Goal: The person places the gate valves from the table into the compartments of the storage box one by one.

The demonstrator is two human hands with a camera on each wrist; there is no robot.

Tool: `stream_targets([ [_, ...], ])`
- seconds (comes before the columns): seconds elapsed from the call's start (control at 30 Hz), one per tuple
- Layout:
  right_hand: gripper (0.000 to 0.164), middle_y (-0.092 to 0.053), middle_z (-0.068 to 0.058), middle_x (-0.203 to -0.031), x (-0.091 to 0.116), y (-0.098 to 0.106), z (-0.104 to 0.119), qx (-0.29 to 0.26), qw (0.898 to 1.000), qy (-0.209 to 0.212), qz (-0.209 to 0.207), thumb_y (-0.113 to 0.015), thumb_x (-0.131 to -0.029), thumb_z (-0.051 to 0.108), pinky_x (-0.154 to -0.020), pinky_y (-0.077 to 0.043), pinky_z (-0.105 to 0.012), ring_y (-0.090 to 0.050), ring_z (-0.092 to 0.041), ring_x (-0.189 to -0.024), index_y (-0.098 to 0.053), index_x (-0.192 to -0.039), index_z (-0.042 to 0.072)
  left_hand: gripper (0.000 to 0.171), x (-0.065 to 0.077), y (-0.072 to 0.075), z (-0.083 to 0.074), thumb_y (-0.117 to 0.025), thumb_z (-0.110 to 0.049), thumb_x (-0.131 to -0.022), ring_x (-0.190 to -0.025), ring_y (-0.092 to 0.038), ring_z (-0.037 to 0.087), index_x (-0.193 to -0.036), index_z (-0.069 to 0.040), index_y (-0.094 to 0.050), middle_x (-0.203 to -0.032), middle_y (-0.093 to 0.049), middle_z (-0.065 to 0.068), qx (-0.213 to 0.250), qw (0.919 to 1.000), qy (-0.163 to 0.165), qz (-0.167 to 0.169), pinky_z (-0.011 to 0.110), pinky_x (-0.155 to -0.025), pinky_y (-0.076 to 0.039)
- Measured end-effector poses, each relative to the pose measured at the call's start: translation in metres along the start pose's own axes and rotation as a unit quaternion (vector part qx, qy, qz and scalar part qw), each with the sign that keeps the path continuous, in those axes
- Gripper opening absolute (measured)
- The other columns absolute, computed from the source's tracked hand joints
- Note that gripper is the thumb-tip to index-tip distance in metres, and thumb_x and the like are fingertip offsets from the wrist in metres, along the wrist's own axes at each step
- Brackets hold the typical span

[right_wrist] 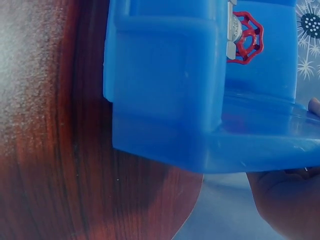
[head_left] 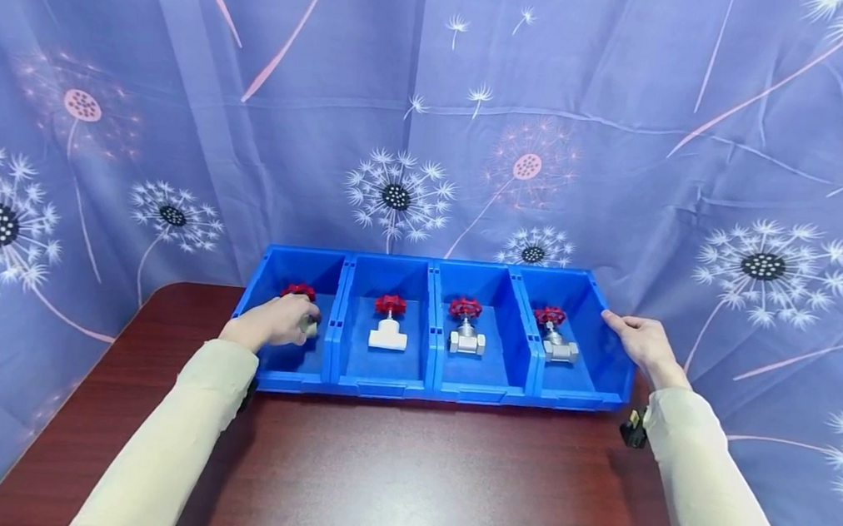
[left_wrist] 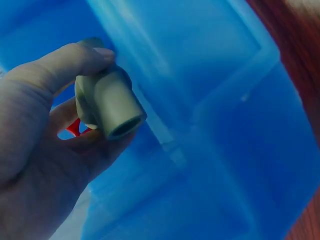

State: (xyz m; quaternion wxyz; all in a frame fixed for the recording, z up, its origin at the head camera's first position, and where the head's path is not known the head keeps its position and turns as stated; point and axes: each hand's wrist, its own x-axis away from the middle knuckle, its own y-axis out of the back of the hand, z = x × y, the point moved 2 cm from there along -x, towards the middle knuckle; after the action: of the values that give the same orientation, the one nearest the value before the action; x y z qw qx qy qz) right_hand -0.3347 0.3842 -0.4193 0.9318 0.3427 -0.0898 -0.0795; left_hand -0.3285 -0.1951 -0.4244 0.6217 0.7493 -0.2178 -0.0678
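Observation:
My left hand [head_left: 271, 322] is inside the leftmost compartment of the blue bin row [head_left: 380, 391]. It pinches a grey-green valve [left_wrist: 117, 102], the thumb lying across the body. The valve's open pipe end faces the left wrist camera, and its red handwheel [head_left: 299, 290] is partly hidden by the fingers. At the far right, my right hand [head_left: 640, 341] grips the bin row's outer side wall, thumb over the rim; its other fingers are mostly hidden behind the wall in the right wrist view.
A white valve [head_left: 388, 334] and two metal valves, one in the third compartment [head_left: 467, 338] and one in the rightmost compartment [head_left: 559, 348], have red handwheels. The bin row stands on a dark red wooden table [head_left: 403, 479]. Behind hangs a blue dandelion-patterned curtain [head_left: 310, 161].

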Motion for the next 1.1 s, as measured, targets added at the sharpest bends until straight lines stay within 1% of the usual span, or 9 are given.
stream_targets([
  [0.17,0.080,-0.037,-0.033,-0.145,0.001,0.001,0.000,-0.001,1.000,0.000,-0.002,-0.047,-0.095,0.061,-0.107,-0.024,-0.062,-0.031,-0.050,-0.134,-0.052,-0.135,-0.007,0.049,-0.006,-0.006,0.001,-0.073,-0.007,-0.084,-0.117,-0.053,0.038,-0.131,-0.002,-0.058,-0.127,-0.056,0.020,-0.005,0.9998,0.015,0.014,0.056,-0.099,-0.040],
  [0.33,0.082,-0.036,-0.034,-0.145,0.001,0.001,0.000,0.012,1.000,-0.002,0.010,-0.044,-0.095,0.063,-0.106,-0.024,-0.063,-0.029,-0.052,-0.134,-0.051,-0.136,-0.007,0.047,-0.007,-0.010,0.003,-0.074,-0.008,-0.085,-0.115,-0.054,0.037,-0.129,-0.002,-0.060,-0.123,-0.058,0.018,-0.005,0.9997,0.015,0.019,0.056,-0.098,-0.041],
  [0.47,0.080,-0.035,-0.033,-0.146,0.002,0.001,0.001,0.008,1.000,-0.001,0.009,-0.044,-0.095,0.062,-0.107,-0.024,-0.062,-0.030,-0.051,-0.134,-0.051,-0.135,-0.007,0.044,-0.009,-0.011,0.004,-0.074,-0.009,-0.086,-0.113,-0.055,0.036,-0.128,-0.004,-0.061,-0.119,-0.059,0.015,-0.011,0.9995,0.016,0.024,0.056,-0.098,-0.041],
  [0.67,0.079,-0.035,-0.033,-0.146,0.001,0.000,0.000,0.004,1.000,-0.005,-0.001,-0.046,-0.095,0.061,-0.107,-0.024,-0.061,-0.030,-0.050,-0.135,-0.053,-0.134,-0.007,0.042,-0.012,-0.010,0.005,-0.074,-0.009,-0.085,-0.117,-0.053,0.037,-0.125,-0.003,-0.063,-0.120,-0.059,0.016,-0.032,0.9992,0.000,0.024,0.053,-0.099,-0.040],
  [0.87,0.081,-0.036,-0.033,-0.145,0.000,-0.001,0.000,0.001,1.000,-0.004,0.001,-0.046,-0.094,0.063,-0.107,-0.025,-0.061,-0.031,-0.050,-0.134,-0.053,-0.135,-0.006,0.046,-0.014,-0.013,0.008,-0.074,-0.008,-0.085,-0.117,-0.054,0.038,-0.129,-0.003,-0.060,-0.123,-0.057,0.017,-0.015,0.9996,0.008,0.024,0.055,-0.100,-0.040],
  [1.1,0.083,-0.034,-0.033,-0.147,0.000,0.000,-0.001,-0.002,1.000,-0.017,0.004,-0.045,-0.093,0.064,-0.107,-0.025,-0.061,-0.031,-0.050,-0.134,-0.049,-0.138,-0.006,0.045,-0.016,-0.018,0.011,-0.075,-0.007,-0.084,-0.114,-0.055,0.036,-0.127,-0.005,-0.061,-0.121,-0.057,0.014,-0.011,0.9998,0.006,0.017,0.053,-0.098,-0.041],
])
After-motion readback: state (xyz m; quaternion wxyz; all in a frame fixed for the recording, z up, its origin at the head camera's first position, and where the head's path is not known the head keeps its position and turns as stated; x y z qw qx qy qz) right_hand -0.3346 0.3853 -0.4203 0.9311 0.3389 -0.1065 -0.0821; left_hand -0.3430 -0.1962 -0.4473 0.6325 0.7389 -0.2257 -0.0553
